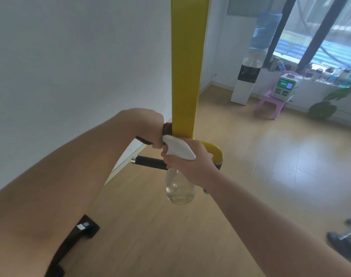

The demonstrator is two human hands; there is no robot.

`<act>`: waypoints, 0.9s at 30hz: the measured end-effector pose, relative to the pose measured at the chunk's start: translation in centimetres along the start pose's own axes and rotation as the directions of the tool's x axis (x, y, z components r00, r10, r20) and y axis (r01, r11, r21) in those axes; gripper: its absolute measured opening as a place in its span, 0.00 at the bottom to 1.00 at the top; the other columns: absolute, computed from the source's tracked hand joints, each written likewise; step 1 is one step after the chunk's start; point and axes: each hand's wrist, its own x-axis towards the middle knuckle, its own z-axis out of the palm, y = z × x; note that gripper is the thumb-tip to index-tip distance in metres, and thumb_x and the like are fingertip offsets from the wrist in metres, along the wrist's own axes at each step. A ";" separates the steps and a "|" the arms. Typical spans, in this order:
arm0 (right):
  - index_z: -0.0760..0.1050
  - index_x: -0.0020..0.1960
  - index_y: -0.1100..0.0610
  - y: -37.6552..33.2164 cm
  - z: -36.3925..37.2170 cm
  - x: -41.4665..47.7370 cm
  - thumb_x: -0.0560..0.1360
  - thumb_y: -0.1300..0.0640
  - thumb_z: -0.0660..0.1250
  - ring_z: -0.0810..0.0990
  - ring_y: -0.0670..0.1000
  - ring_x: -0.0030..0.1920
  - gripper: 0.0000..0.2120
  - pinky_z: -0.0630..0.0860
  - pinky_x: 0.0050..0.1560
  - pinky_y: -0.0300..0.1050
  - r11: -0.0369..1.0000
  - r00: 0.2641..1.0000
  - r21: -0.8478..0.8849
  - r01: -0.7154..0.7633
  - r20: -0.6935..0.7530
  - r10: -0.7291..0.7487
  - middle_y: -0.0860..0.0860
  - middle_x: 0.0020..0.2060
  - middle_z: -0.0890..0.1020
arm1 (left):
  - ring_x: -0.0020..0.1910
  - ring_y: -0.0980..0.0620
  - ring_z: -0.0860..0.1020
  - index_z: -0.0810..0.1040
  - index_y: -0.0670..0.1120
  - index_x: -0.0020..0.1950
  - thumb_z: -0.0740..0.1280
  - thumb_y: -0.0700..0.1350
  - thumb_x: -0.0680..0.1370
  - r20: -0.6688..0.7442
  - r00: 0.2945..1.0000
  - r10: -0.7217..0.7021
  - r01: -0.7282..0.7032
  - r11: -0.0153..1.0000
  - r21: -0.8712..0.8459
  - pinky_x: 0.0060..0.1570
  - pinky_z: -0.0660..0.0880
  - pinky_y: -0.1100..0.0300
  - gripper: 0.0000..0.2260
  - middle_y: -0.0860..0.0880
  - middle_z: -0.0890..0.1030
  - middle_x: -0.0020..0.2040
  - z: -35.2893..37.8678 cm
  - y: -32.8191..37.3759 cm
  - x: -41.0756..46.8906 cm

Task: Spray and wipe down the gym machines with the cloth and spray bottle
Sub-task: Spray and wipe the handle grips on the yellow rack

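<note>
**Cloth and bottle meet at the yellow post**

On my feed, the left hand (150, 129) grips the dark cloth (167, 128) against the yellow post (187, 76), placed to wipe, I judge. The right hand (190, 165) wraps the spray bottle (179, 189) (nozzle close to the cloth), so 2 hands serve 1 spot. Around it: pale wood floor (270, 176), white wall (70, 56), water dispenser (247, 78).

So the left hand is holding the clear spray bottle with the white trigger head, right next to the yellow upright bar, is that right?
Not quite: the head view shows the right hand holding the clear spray bottle with the white trigger head, next to the yellow upright bar. The left hand grips a dark brown cloth.
</note>
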 end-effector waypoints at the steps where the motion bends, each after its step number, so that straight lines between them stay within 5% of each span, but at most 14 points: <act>1: 0.79 0.45 0.42 0.1 0.1 -0.1 0.74 0.48 0.75 0.85 0.51 0.44 0.05 0.84 0.46 0.50 1.000 1.000 -0.026 0.001 0.022 0.000 0.46 0.41 0.84 | 0.35 0.52 0.78 0.81 0.47 0.43 0.74 0.45 0.75 0.090 0.996 0.014 -0.008 0.998 -0.066 0.40 0.73 0.60 0.05 0.50 0.79 0.35 -0.2 -0.2 0.1; 3: 0.78 0.43 0.41 -0.2 0.2 -0.1 0.75 0.49 0.76 0.83 0.48 0.42 0.07 0.82 0.41 0.42 0.999 0.999 -0.042 -0.026 0.040 0.028 0.44 0.39 0.83 | 0.37 0.52 0.79 0.81 0.46 0.46 0.76 0.44 0.75 0.120 0.992 0.038 -0.026 0.995 -0.099 0.42 0.73 0.60 0.05 0.51 0.80 0.36 -0.1 -0.5 0.2; 6: 0.72 0.42 0.39 -0.6 0.3 0.3 0.76 0.51 0.76 0.79 0.46 0.41 0.15 0.75 0.36 0.34 0.995 0.995 0.016 -0.094 0.031 0.093 0.42 0.39 0.78 | 0.41 0.53 0.80 0.80 0.52 0.55 0.79 0.55 0.72 -0.123 0.988 0.097 -0.099 0.995 -0.015 0.44 0.75 0.59 0.16 0.53 0.81 0.43 0.7 -1.4 0.3; 10: 0.73 0.46 0.39 -0.1 0.5 0.3 0.75 0.53 0.78 0.81 0.51 0.47 0.14 0.84 0.49 0.47 0.993 0.998 0.108 -0.055 -0.017 0.057 0.43 0.44 0.80 | 0.41 0.54 0.77 0.71 0.53 0.59 0.82 0.58 0.67 -0.552 0.818 0.164 -0.319 0.927 -0.197 0.38 0.71 0.66 0.29 0.55 0.73 0.51 2.3 -2.6 -1.5; 12: 0.76 0.49 0.40 0.3 0.4 0.4 0.74 0.52 0.79 0.82 0.50 0.48 0.13 0.82 0.47 0.44 0.992 0.997 0.119 -0.051 -0.050 0.058 0.44 0.45 0.81 | 0.42 0.54 0.77 0.68 0.53 0.57 0.82 0.57 0.68 -0.648 0.752 0.123 -0.384 0.881 -0.278 0.39 0.70 0.68 0.28 0.55 0.75 0.50 3.2 -3.1 -2.6; 18: 0.79 0.51 0.43 0.7 -0.5 0.3 0.74 0.54 0.78 0.84 0.49 0.49 0.11 0.79 0.45 0.42 0.991 0.997 0.118 -0.057 -0.052 0.064 0.45 0.45 0.85 | 0.39 0.59 0.80 0.79 0.51 0.48 0.72 0.50 0.79 -0.686 0.624 -0.373 -0.347 0.655 -0.672 0.40 0.77 0.66 0.05 0.51 0.81 0.42 2.4 -4.3 -4.1; 20: 0.78 0.51 0.42 0.4 -0.3 0.2 0.75 0.53 0.78 0.83 0.48 0.49 0.11 0.77 0.43 0.39 0.991 0.997 0.111 -0.069 -0.037 0.074 0.44 0.46 0.84 | 0.40 0.55 0.81 0.81 0.48 0.54 0.70 0.56 0.79 -0.587 0.639 -0.497 -0.239 0.597 -0.766 0.41 0.79 0.62 0.12 0.51 0.82 0.42 1.4 -4.4 -4.2; 23: 0.75 0.49 0.41 0.0 -0.1 0.1 0.76 0.52 0.77 0.81 0.46 0.47 0.12 0.73 0.37 0.31 0.992 0.996 0.099 -0.081 -0.014 0.083 0.43 0.45 0.82 | 0.49 0.50 0.78 0.70 0.47 0.68 0.78 0.57 0.73 -0.522 0.678 -0.517 -0.140 0.606 -0.783 0.45 0.74 0.64 0.30 0.51 0.77 0.53 0.6 -3.5 -4.4; 25: 0.75 0.48 0.41 0.0 0.1 0.1 0.76 0.52 0.77 0.82 0.48 0.47 0.12 0.74 0.39 0.34 0.992 0.997 0.110 -0.069 -0.009 0.070 0.43 0.45 0.82 | 0.49 0.49 0.77 0.65 0.48 0.65 0.81 0.57 0.69 -0.521 0.660 -0.541 -0.117 0.612 -0.782 0.47 0.74 0.61 0.34 0.50 0.75 0.55 0.8 -2.3 -4.1; 27: 0.75 0.48 0.41 0.1 0.4 0.1 0.76 0.53 0.77 0.82 0.51 0.49 0.12 0.79 0.44 0.40 0.991 0.998 0.118 -0.059 -0.015 0.061 0.45 0.46 0.82 | 0.49 0.49 0.78 0.67 0.49 0.58 0.80 0.56 0.70 -0.568 0.621 -0.540 -0.106 0.661 -0.743 0.46 0.72 0.63 0.27 0.50 0.76 0.52 1.7 -1.4 -3.2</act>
